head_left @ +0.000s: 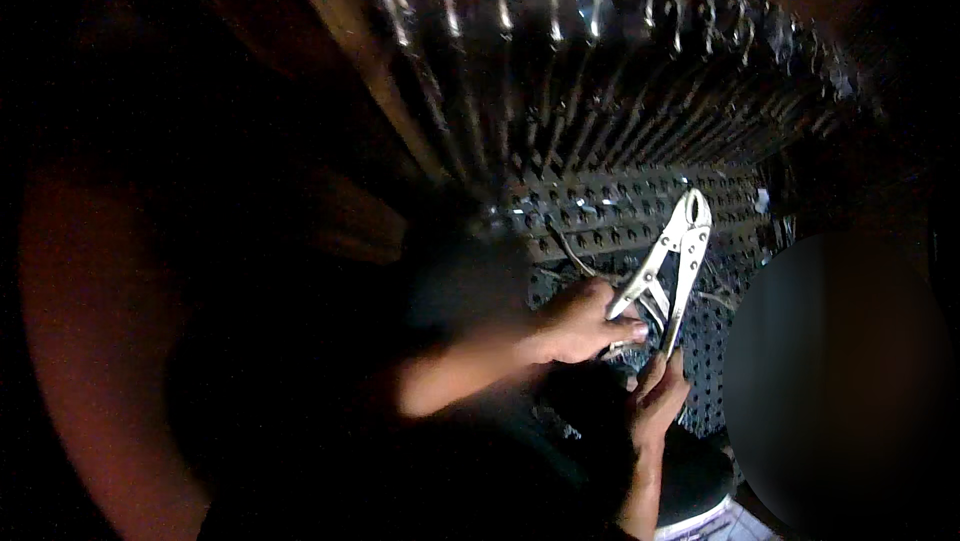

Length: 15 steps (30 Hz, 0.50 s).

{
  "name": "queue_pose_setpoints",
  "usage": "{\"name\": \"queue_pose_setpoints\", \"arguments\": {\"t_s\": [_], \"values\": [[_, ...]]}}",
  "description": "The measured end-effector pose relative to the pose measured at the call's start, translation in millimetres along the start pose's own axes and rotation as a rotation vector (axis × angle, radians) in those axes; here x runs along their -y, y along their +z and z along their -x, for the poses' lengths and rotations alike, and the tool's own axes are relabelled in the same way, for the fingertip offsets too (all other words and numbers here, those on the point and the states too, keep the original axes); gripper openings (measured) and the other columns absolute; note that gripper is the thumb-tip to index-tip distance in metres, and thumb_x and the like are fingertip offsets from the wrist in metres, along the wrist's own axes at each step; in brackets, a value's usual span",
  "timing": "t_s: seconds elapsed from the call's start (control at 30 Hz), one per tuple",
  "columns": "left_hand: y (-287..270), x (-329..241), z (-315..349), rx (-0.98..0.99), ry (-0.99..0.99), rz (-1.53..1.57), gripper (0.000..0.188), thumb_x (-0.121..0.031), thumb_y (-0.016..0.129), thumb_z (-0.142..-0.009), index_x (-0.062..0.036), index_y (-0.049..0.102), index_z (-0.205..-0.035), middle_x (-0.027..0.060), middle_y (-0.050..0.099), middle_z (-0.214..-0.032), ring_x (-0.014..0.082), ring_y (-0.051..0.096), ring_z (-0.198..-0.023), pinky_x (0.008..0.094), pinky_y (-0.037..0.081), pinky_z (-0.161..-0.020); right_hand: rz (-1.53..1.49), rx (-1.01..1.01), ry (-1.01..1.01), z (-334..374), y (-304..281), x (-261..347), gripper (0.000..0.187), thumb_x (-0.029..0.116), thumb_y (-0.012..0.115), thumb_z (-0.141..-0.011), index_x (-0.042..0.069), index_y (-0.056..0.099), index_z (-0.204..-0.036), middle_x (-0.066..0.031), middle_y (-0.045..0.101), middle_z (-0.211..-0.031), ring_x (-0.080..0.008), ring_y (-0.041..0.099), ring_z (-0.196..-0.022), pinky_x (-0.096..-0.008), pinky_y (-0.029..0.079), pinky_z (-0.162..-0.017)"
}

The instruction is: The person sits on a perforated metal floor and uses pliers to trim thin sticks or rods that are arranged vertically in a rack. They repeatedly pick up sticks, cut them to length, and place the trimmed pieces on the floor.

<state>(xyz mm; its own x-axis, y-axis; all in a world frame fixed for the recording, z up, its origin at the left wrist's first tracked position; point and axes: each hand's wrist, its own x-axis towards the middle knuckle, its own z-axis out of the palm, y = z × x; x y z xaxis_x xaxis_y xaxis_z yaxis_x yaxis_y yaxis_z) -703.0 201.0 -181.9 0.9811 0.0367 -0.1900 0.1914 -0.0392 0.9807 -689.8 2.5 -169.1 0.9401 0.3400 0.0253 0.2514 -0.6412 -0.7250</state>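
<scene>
A pair of silver locking pliers [685, 251] is held up near the middle right, its jaws pointing up and away from me. The jaws stand a little apart with nothing visible between them, and the handles are spread. My left hand [580, 323] comes in from the left, its fingers closed around the end of the left handle and the release lever. Lower down, my right hand [660, 396] pinches the end of the other handle between thumb and fingers. Shadow hides part of the fingers on both hands.
Behind the pliers lies a dark metal surface with rows of small holes or studs [610, 213]. Above it, many thin rods [500, 1] with shiny ends hang in rows. A brown beam [365, 61] slants at the left. A pale edge [700, 519] shows at the bottom; much is dark.
</scene>
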Motion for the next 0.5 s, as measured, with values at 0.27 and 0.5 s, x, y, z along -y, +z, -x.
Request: {"name": "queue_pose_setpoints", "arguments": {"t_s": [0.27, 0.5], "values": [[26, -18, 4, 0.049, -0.162, 0.697, 0.039, -0.030, 0.068, -0.098, -0.0020, 0.060, -0.124, 0.0095, 0.069, -0.108, 0.0156, 0.065, -0.098, 0.0315, 0.050, -0.088, -0.156, 0.152, -0.023, 18, 4, -6, 0.033, 0.025, 0.043, -0.107, -0.003, 0.058, -0.116, -0.0055, 0.051, -0.063, -0.0153, 0.047, -0.055, -0.0319, 0.038, -0.052], [29, -134, 55, -0.090, -0.071, 0.870, 0.044, -0.024, 0.053, -0.104, 0.0052, 0.049, -0.138, 0.0099, 0.061, -0.100, 0.0255, 0.062, -0.097, 0.0481, 0.051, -0.094, -0.770, 0.015, 0.309, -25, -41, -65, 0.053, 0.044, 0.043, -0.107, -0.002, 0.068, -0.101, -0.0100, 0.068, -0.095, -0.0199, 0.063, -0.088, -0.0351, 0.048, -0.088]]}}
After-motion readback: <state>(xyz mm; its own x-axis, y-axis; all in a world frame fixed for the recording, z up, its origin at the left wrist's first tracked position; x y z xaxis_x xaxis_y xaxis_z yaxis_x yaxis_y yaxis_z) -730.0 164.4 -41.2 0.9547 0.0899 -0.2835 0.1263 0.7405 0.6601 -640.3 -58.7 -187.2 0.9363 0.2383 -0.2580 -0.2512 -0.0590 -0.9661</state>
